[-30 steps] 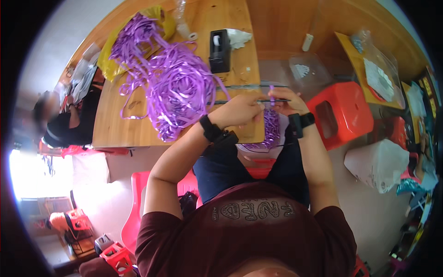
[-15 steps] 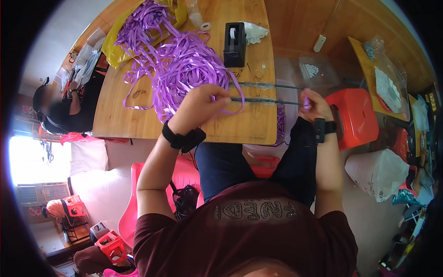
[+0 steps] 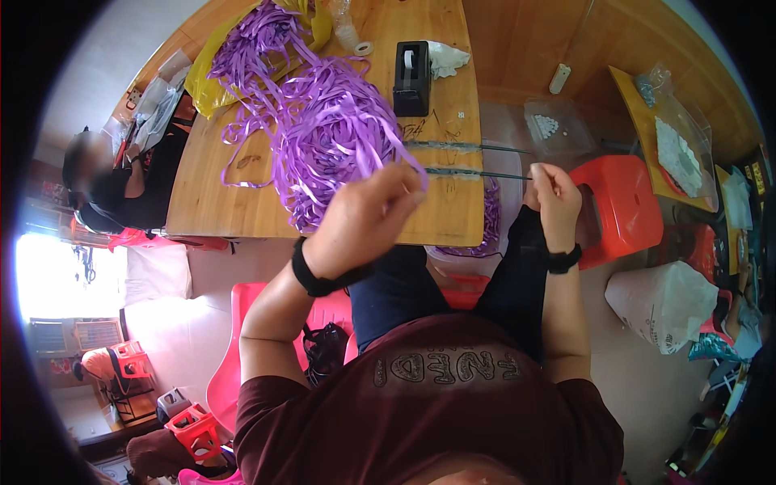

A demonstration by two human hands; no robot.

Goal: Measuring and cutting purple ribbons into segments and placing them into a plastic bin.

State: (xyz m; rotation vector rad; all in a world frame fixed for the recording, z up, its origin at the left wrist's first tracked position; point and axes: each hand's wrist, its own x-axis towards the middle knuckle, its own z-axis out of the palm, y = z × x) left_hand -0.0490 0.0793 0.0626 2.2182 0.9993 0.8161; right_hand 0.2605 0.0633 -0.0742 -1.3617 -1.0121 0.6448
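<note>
A big tangled heap of purple ribbon (image 3: 331, 129) lies on the wooden table (image 3: 259, 218). At its near right side my left hand (image 3: 372, 214) is closed, with a loop of that ribbon running to its fingertips. Two thin dark rods (image 3: 501, 175) are taped to the table and stick out past its right edge. My right hand (image 3: 554, 202) is closed in a pinch just beside the tip of the nearer rod. What its fingers hold, if anything, is hidden.
A black tape dispenser (image 3: 412, 79) and a tape roll (image 3: 363, 48) stand behind the rods. More ribbon fills a yellow bag (image 3: 206, 93) and lies in a clear bin (image 3: 503, 222) below the table edge. A red stool (image 3: 626, 202) is at right; a person (image 3: 105, 182) sits at left.
My left hand has moved right and nearer to me, drawing the ribbon loop along. The right hand has dropped slightly and turned; the purple piece seen in its fingers no longer shows.
</note>
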